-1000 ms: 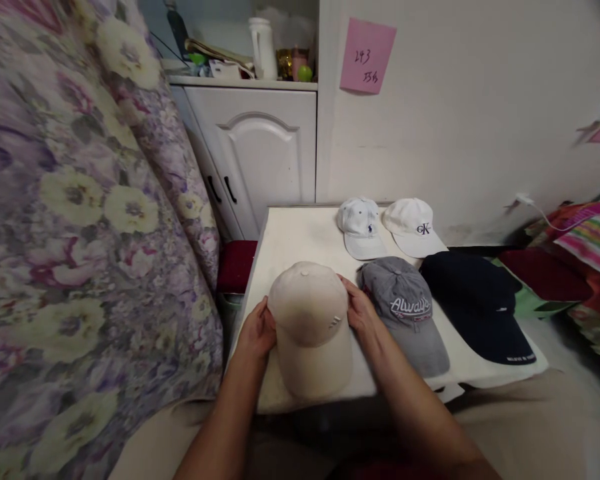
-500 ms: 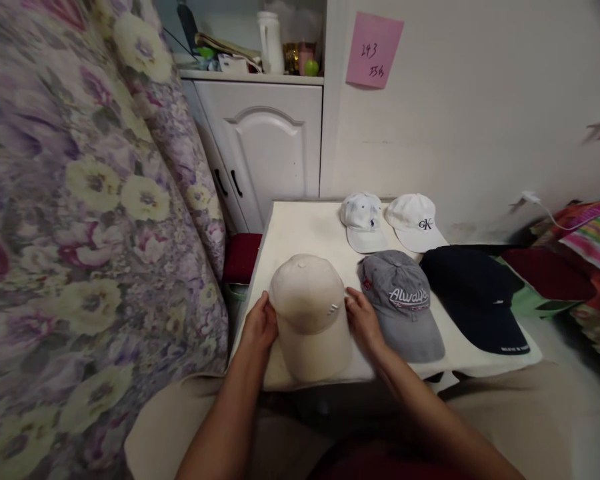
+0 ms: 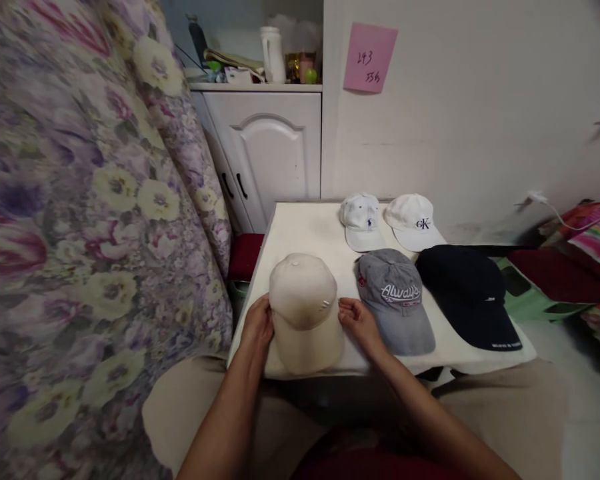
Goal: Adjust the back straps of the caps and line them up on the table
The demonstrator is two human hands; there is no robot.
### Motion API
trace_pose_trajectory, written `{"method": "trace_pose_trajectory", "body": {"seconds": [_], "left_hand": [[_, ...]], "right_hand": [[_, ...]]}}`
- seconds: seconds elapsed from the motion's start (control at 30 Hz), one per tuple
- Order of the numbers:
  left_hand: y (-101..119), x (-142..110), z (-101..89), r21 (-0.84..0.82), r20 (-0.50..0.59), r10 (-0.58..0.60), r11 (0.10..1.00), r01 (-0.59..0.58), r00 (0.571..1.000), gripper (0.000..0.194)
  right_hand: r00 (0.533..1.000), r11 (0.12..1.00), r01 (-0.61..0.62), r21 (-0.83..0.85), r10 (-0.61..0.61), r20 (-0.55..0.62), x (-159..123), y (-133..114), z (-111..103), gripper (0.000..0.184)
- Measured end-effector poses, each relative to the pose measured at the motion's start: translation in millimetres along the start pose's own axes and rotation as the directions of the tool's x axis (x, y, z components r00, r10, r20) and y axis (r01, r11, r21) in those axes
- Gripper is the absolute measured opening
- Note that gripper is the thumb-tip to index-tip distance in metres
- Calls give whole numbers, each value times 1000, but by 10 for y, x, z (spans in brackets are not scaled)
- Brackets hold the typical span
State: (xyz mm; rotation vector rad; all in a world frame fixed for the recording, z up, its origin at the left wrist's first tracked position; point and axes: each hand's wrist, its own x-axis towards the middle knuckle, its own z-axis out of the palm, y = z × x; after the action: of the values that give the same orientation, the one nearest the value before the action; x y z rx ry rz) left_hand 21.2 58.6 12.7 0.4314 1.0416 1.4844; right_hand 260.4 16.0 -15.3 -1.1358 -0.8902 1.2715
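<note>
A beige baseball cap (image 3: 305,293) with a small stripe mark sits near the front left of the cloth-covered table (image 3: 305,223), its brim towards me. My left hand (image 3: 257,323) holds the cap's left side, the fingertips partly hidden by the crown. At the right side, the curled fingers of my right hand (image 3: 359,323) grip the cap's edge. Close to that hand lies a grey cap (image 3: 395,300) lettered "Always". Further right is a dark navy cap (image 3: 465,297). Behind them stand a pale cap (image 3: 361,220) with a small rider logo and a white cap (image 3: 414,220) with "CK" letters.
A floral curtain (image 3: 115,267) hangs along the left side. Behind the table are a white cabinet (image 3: 275,153) and a wall with a pink note (image 3: 370,59). Red-topped stools, one a green stool (image 3: 517,287) at the right, flank the table.
The view has shifted slightly. Between my hands, the beige cap has moved a little left, widening its gap to the grey cap. The other caps stay in place.
</note>
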Motion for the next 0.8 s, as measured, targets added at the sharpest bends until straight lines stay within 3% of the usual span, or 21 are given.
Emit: {"method": "trace_pose_trajectory", "body": {"seconds": [0.23, 0.57, 0.7, 0.8], "left_hand": [[25, -147, -121, -34, -55, -4, 999, 2, 998, 9], [-8, -207, 10, -19, -171, 50, 998, -54, 984, 14], [33, -440, -22, -2, -265, 78, 997, -81, 961, 21], [53, -774, -67, 16, -318, 92, 996, -92, 944, 20]], "right_hand": [[999, 1000, 4, -20, -3, 44, -6, -32, -13, 33], [995, 998, 23, -66, -17, 94, -18, -58, -13, 30], [993, 998, 13, -63, -5, 117, -18, -62, -34, 31], [990, 999, 8, -53, 0, 142, -22, -61, -35, 31]]}}
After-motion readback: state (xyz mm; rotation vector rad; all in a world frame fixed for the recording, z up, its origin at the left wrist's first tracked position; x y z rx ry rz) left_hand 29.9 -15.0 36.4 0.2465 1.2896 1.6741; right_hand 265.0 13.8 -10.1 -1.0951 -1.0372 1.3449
